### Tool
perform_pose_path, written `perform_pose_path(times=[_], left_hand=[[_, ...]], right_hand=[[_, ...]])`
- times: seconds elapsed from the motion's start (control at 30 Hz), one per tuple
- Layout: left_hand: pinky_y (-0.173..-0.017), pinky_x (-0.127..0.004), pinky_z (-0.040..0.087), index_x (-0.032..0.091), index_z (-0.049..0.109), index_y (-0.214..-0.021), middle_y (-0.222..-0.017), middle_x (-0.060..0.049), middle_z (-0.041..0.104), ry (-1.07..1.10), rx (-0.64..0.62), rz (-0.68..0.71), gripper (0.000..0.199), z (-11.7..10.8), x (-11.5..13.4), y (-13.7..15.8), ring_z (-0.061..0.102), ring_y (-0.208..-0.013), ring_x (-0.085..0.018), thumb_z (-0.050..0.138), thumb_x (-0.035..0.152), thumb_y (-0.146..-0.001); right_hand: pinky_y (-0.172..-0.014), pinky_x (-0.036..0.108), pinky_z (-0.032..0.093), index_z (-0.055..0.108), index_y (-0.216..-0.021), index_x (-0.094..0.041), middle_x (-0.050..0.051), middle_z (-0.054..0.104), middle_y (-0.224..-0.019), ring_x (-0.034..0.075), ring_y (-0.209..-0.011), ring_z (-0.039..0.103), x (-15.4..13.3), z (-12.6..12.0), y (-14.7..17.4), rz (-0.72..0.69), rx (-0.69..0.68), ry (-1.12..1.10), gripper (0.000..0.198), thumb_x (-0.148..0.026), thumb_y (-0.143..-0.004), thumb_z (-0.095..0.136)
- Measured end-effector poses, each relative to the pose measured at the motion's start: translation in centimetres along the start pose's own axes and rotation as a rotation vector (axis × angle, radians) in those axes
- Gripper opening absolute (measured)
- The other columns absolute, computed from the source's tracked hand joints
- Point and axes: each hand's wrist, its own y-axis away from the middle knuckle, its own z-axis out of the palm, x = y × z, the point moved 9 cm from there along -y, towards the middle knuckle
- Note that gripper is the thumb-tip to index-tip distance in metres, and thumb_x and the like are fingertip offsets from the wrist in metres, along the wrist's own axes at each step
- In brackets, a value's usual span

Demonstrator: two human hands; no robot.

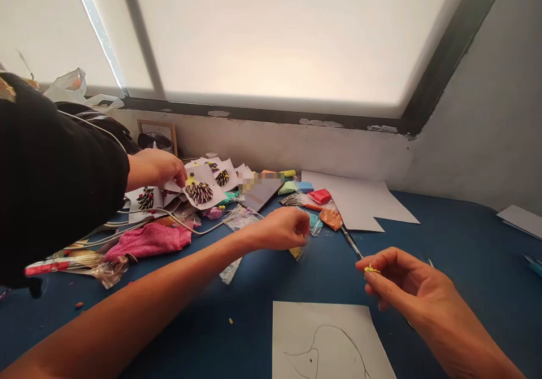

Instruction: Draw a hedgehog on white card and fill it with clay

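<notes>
My left hand (282, 229) reaches across the middle of the table with its fingers curled closed. From under them hangs a small clear bag of yellow clay (296, 252), partly hidden by the hand. On the right, my right hand (406, 286) pinches a small bit of yellow clay (371, 270) between thumb and fingertips. Below and between the hands lies a white sheet of paper (292, 334) with a pencil-like outline of an animal with a pointed snout. A pen (352, 244) lies just beyond my right fingertips.
At left, another person's hand (158, 167) touches cards (212, 195) bearing seed-covered hedgehogs. Nearby are a pink cloth (150, 246), cables and a dark notebook (262, 194). Coloured clay packs, red (320, 196) and orange (330, 218), lie beside white paper (359, 198) along the wall.
</notes>
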Motion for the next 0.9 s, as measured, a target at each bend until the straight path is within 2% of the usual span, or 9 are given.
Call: perform_pose_path(times=[0.13,0.2,0.27,0.33,0.4,0.47,0.53,0.73,0.9], left_hand=[[-0.078,-0.028,0.047,0.015,0.066,-0.092,-0.092,-0.004,0.069,-0.045,0.148,-0.046,0.019,-1.1,-1.3,-0.4,0.062,-0.089,-0.020,0.060,0.016,-0.074],[-0.096,-0.041,0.041,0.016,0.066,-0.101,-0.109,-0.009,0.066,-0.108,0.259,-0.064,0.028,-1.9,-1.4,-0.2,0.054,-0.111,-0.028,0.060,0.012,-0.074],[-0.105,-0.046,0.032,0.018,0.066,-0.107,-0.120,-0.009,0.063,-0.137,0.350,-0.025,0.032,-2.6,-0.2,0.2,0.044,-0.124,-0.029,0.059,0.010,-0.076],[-0.099,-0.037,0.038,0.018,0.068,-0.101,-0.106,-0.006,0.068,-0.055,0.377,0.065,0.023,-2.9,1.8,0.8,0.053,-0.111,-0.023,0.055,0.014,-0.082],[-0.074,-0.026,0.046,0.016,0.068,-0.090,-0.084,-0.002,0.069,0.147,0.123,0.094,0.017,-0.9,3.4,1.0,0.060,-0.079,-0.015,0.052,0.022,-0.086],[-0.061,-0.022,0.042,0.018,0.069,-0.086,-0.080,0.000,0.069,0.209,-0.190,0.149,0.018,1.9,5.3,1.9,0.060,-0.070,-0.012,0.057,0.030,-0.085],[-0.056,-0.022,0.039,0.019,0.069,-0.081,-0.076,0.001,0.068,0.161,-0.334,0.161,0.019,3.5,6.0,2.8,0.058,-0.066,-0.012,0.062,0.036,-0.081],[-0.056,-0.023,0.038,0.022,0.065,-0.079,-0.080,0.000,0.068,0.006,-0.394,0.117,0.012,5.7,5.8,3.4,0.057,-0.071,-0.015,0.064,0.032,-0.073],[-0.059,-0.023,0.039,0.022,0.063,-0.083,-0.085,0.000,0.066,0.016,-0.360,0.105,0.012,5.3,6.3,3.5,0.057,-0.078,-0.016,0.063,0.030,-0.074]], right_hand=[[-0.048,0.019,0.046,0.063,-0.062,-0.022,0.000,0.061,-0.060,0.011,-0.054,0.052,0.4,0.4,-0.2,0.011,-0.039,-0.042,0.038,-0.055,-0.055,0.081],[-0.048,0.019,0.046,0.062,-0.063,-0.022,0.000,0.061,-0.061,0.011,-0.052,0.051,0.6,0.5,-0.2,0.009,-0.053,-0.048,0.037,-0.053,-0.056,0.081],[-0.047,0.020,0.045,0.063,-0.066,-0.022,-0.001,0.061,-0.061,0.010,-0.050,0.050,0.5,0.5,-0.2,-0.005,-0.054,-0.032,0.036,-0.053,-0.059,0.080],[-0.043,0.019,0.041,0.065,-0.070,-0.022,-0.001,0.060,-0.060,0.009,-0.048,0.048,0.1,0.2,-0.2,-0.031,-0.043,-0.003,0.037,-0.056,-0.061,0.077],[-0.038,0.018,0.035,0.065,-0.072,-0.022,-0.002,0.056,-0.057,0.008,-0.046,0.043,-0.2,-0.2,-0.1,-0.061,-0.012,0.024,0.039,-0.059,-0.062,0.074],[-0.036,0.018,0.029,0.064,-0.071,-0.022,-0.005,0.048,-0.053,0.007,-0.043,0.036,-0.4,-0.6,-0.1,-0.076,0.017,0.039,0.038,-0.058,-0.063,0.074],[-0.036,0.018,0.029,0.062,-0.070,-0.023,-0.006,0.043,-0.052,0.007,-0.043,0.032,-0.4,-0.6,-0.1,-0.080,0.013,0.052,0.034,-0.054,-0.065,0.074],[-0.041,0.020,0.035,0.065,-0.072,-0.023,-0.003,0.053,-0.060,0.008,-0.046,0.036,-0.3,-0.4,-0.2,-0.126,-0.035,0.182,0.025,-0.047,-0.070,0.072],[-0.041,0.020,0.038,0.070,-0.075,-0.023,-0.002,0.060,-0.061,0.008,-0.045,0.039,-0.7,-0.5,0.0,-0.113,-0.014,0.180,0.027,-0.047,-0.064,0.074]])
